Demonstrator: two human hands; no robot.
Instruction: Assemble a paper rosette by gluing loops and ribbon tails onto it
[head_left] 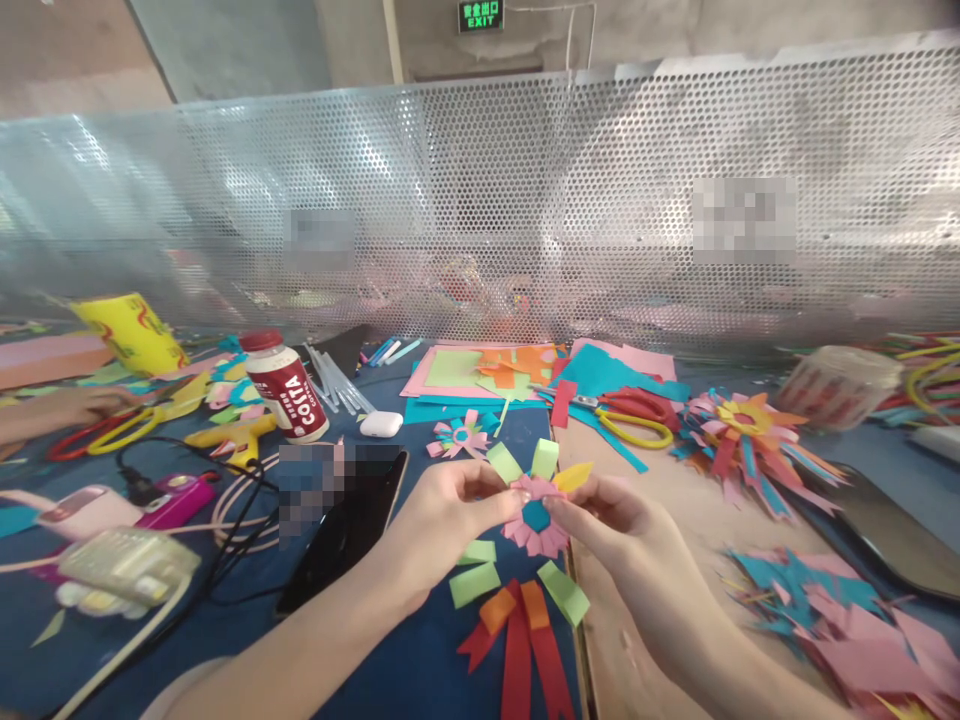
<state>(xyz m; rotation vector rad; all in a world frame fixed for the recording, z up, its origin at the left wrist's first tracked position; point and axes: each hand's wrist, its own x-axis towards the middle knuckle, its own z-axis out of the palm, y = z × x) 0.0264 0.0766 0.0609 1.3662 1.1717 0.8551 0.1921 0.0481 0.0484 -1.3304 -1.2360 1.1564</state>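
A paper flower (537, 518) with a fringed pink ring and a blue centre is pinched between my two hands. My left hand (456, 505) is closed on its upper left edge, close to a light green paper loop. On the right edge my right hand (622, 520) is closed, thumb on the pink ring, and a yellow pointed paper strip (574, 476) sticks out by its fingertips. Light green paper loops (474, 584) surround the flower. Below hang or lie red paper strips (517, 650) with orange loops; whether they are attached is hard to see.
Scissors (636, 425) lie beyond the flower near stacked coloured paper (450, 368). A bottle (289, 390), a dark tablet or phone (349, 530) and cables are left. Right are a finished-looking paper flower (742, 425) and paper scraps (862, 620). Another person's hand (90, 405) is far left.
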